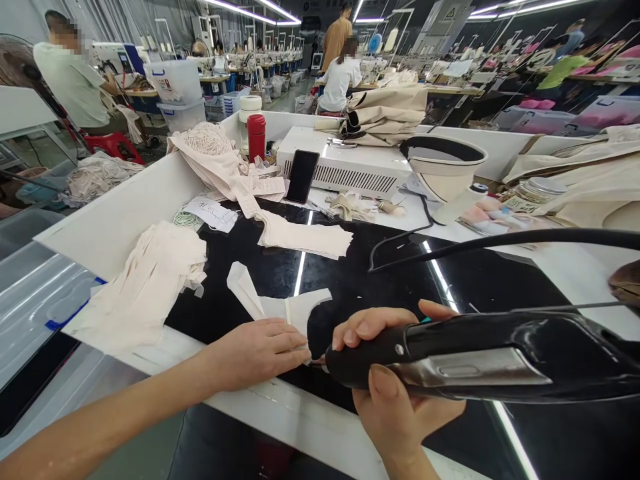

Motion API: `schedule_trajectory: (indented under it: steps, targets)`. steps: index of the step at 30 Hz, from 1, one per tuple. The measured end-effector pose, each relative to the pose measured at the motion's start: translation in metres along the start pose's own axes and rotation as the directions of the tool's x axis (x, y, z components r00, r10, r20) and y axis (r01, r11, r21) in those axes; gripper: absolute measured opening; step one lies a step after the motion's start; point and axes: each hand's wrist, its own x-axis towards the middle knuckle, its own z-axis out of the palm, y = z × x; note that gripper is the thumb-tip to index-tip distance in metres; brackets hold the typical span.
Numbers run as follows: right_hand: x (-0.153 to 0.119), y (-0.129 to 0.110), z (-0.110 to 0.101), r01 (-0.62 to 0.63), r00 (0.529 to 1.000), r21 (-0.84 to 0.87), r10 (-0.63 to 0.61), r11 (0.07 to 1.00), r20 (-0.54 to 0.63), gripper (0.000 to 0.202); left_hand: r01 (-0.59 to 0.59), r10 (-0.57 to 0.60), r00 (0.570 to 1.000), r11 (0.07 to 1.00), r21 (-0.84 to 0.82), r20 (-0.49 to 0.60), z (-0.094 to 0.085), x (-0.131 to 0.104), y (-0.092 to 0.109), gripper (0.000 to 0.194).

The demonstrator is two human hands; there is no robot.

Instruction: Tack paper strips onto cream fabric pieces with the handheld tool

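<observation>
Gripped firmly in the right hand (395, 393) is a black handheld iron (480, 357), fingers wrapped over its handle and its nose at the near edge of a pale cut fabric piece (280, 308), which the left hand (260, 350) presses flat with fingers extended, holding nothing. That piece lies on the black work surface (380, 280) near centre, and I judge its pressing barely begun. A stack of similar pale pieces (150, 283) sits at left and a folded strip (305, 237) farther back, so much work appears outstanding.
</observation>
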Motion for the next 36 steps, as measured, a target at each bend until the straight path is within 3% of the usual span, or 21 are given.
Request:
schedule_trajectory:
  steps: [36]
  targets:
    - [0.0057, -0.0029, 0.0003, 0.026, 1.0, 0.08, -0.025, 0.996, -0.018, 0.047, -0.009, 0.011, 0.999, 0.998, 0.056, -0.03, 0.0047, -0.0053, -0.0003, 0.026]
